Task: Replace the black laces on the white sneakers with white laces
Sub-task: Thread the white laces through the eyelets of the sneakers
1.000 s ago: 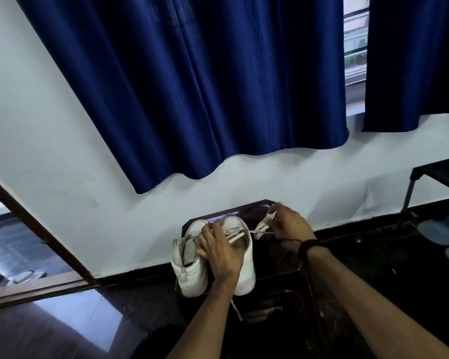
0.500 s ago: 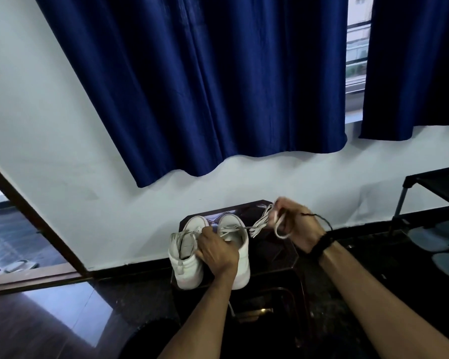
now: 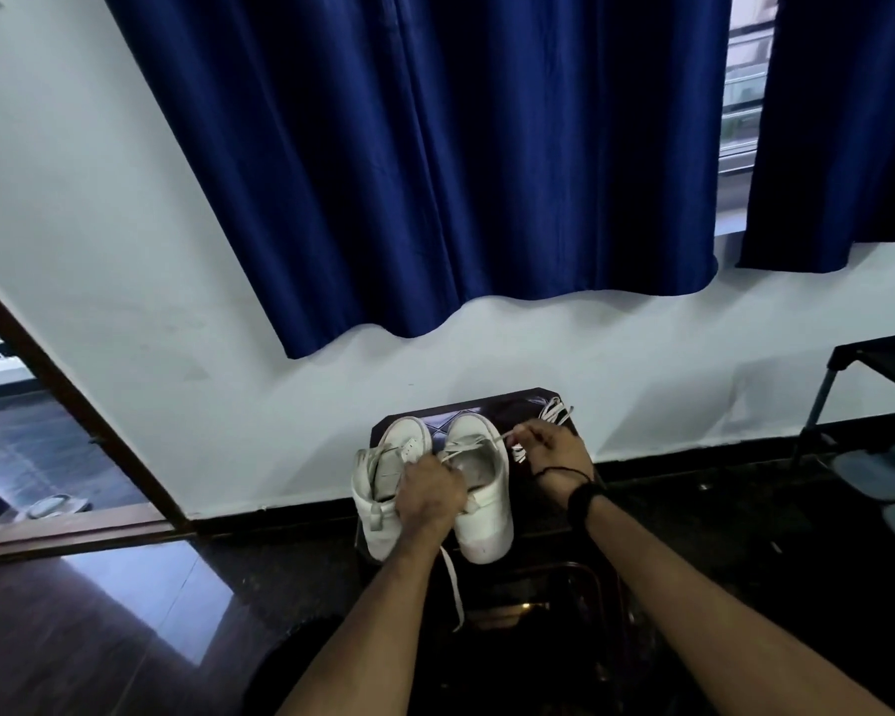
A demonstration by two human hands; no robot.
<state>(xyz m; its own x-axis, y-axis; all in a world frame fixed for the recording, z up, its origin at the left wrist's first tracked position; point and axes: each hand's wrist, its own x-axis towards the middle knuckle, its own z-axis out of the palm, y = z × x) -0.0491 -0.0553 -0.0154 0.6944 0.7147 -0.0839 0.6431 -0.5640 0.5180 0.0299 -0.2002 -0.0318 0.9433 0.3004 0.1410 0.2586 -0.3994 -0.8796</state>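
Note:
Two white sneakers stand side by side on a small dark stool [image 3: 530,403], toes toward the wall. My left hand [image 3: 427,496] grips the near side of the right sneaker [image 3: 487,519] at its opening. My right hand [image 3: 556,449] pinches a white lace [image 3: 505,436] that runs taut from this sneaker's eyelets. One end of the lace [image 3: 456,586] hangs down off the stool's front. The left sneaker [image 3: 378,488] has loose white lace over its tongue. A bunch of white lace [image 3: 554,408] lies at the stool's far right corner. A thin black cord loops around my right wrist.
Dark blue curtains [image 3: 461,173] hang over the white wall behind the stool. A dark shoe rack [image 3: 879,364] with footwear stands at the right. A brown door frame [image 3: 73,405] and open doorway lie at the left. The floor is dark and glossy.
My right hand has come down and in toward the right sneaker, pulling the lace taut. A bunch of lace now lies at the stool's far right corner. My left hand stays on the sneaker.

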